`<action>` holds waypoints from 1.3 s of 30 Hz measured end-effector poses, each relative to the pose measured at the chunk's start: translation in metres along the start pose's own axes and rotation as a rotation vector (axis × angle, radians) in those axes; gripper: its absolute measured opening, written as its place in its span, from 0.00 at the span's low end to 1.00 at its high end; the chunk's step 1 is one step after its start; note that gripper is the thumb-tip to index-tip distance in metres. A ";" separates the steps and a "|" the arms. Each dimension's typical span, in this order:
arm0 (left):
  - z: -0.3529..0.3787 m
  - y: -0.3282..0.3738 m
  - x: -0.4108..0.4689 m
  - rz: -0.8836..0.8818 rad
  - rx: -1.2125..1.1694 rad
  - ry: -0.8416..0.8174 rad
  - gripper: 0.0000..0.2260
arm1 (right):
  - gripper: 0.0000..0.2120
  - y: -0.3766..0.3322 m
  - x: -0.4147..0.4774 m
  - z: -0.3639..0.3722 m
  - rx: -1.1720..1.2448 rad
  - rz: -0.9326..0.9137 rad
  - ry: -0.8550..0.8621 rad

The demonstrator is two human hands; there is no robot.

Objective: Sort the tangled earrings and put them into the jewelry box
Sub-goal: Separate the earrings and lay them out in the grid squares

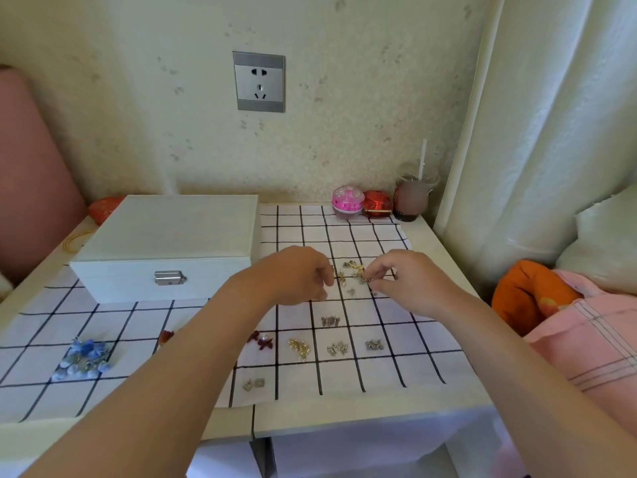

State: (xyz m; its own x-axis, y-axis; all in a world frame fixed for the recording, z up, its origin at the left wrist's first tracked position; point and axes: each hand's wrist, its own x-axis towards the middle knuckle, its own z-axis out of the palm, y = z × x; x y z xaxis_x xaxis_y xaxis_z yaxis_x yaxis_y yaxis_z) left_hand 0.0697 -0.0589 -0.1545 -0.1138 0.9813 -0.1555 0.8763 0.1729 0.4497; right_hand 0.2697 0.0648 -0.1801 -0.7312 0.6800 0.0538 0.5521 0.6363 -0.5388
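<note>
Both hands are clenched in a pinch on the tangle [353, 272], mid-worktop [379, 417]: L hand [300, 274] on a gold piece at its left edge, R hand [406, 281] on its right edge. Tease apart slowly, low over the cloth [344, 374]; don't yank hooks. Lay each freed pair w/ the sorted pairs [300, 348] near you. Box [165, 236] is closed, so contents aren't visible. Open latch [169, 278] before loading.
</note>
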 end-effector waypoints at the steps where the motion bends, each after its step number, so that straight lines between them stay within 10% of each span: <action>1: 0.000 0.000 0.003 0.004 0.002 0.032 0.07 | 0.08 0.000 0.002 0.002 -0.013 -0.003 -0.008; 10: 0.014 0.005 0.026 0.043 0.047 0.144 0.07 | 0.03 -0.013 0.015 0.020 -0.170 -0.118 -0.036; 25: -0.009 0.011 0.039 0.166 -0.410 0.437 0.07 | 0.06 -0.025 0.027 -0.003 0.909 0.148 0.107; 32: 0.001 0.003 0.037 0.076 -0.246 0.294 0.04 | 0.08 -0.001 0.027 -0.013 0.117 -0.006 0.099; 39: 0.027 0.019 0.036 0.120 -0.070 -0.011 0.04 | 0.09 0.017 0.015 -0.010 -0.032 0.021 -0.176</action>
State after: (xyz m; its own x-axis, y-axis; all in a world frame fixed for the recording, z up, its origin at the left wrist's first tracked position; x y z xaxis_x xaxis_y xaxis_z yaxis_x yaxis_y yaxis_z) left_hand 0.0948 -0.0230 -0.1754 -0.0053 0.9943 -0.1062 0.8482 0.0607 0.5261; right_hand 0.2728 0.0896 -0.1800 -0.7768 0.6208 -0.1062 0.5783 0.6362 -0.5107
